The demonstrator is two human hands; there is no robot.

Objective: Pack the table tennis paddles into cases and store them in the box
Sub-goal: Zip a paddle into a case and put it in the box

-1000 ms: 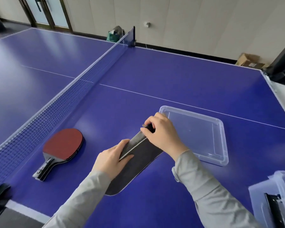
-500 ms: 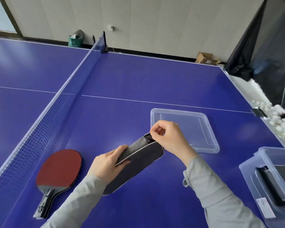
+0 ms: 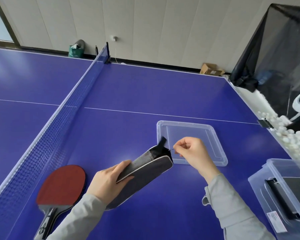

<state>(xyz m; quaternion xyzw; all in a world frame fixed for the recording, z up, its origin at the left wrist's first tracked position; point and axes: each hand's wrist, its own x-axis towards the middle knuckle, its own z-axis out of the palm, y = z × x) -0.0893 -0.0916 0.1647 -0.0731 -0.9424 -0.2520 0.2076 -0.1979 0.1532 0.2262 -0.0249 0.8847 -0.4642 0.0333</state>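
Two hands worked one grey paddle case above the blue counter. Left hand gripped the case's side, thumb on top. Right hand pinched the small zipper pull at the case's open far end. Red paddle lay flat left of the left hand, near the net. Clear lid lay just beyond the right hand. Clear box sat right of it.

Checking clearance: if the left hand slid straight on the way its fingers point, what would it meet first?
Likely the clear lid, past the case that the left hand grips; depth is uncertain.
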